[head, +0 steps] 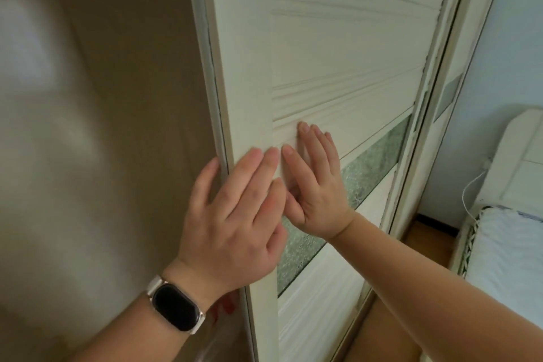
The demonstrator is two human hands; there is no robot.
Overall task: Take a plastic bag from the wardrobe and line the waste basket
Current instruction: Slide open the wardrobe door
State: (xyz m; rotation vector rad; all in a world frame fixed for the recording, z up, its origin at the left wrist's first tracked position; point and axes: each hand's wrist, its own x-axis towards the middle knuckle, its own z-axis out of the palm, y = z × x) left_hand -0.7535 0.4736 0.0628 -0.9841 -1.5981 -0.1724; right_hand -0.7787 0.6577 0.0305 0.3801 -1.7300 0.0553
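Observation:
A cream sliding wardrobe door [338, 53] with ribbed panels and a frosted green glass band fills the middle of the view. My left hand [235, 214], with a black smartwatch on its wrist, lies flat on the door's left frame, thumb at the edge. Beside it my right hand [316, 182] presses flat on the door panel, fingers straight. No plastic bag or waste basket is in view.
A beige wall [102, 126] stands to the left of the wardrobe. At the right are a bed with white bedding [511, 244], a white headboard with a cable, and wooden floor [390, 326] beside the wardrobe. Something red and clear plastic shows under my left wrist.

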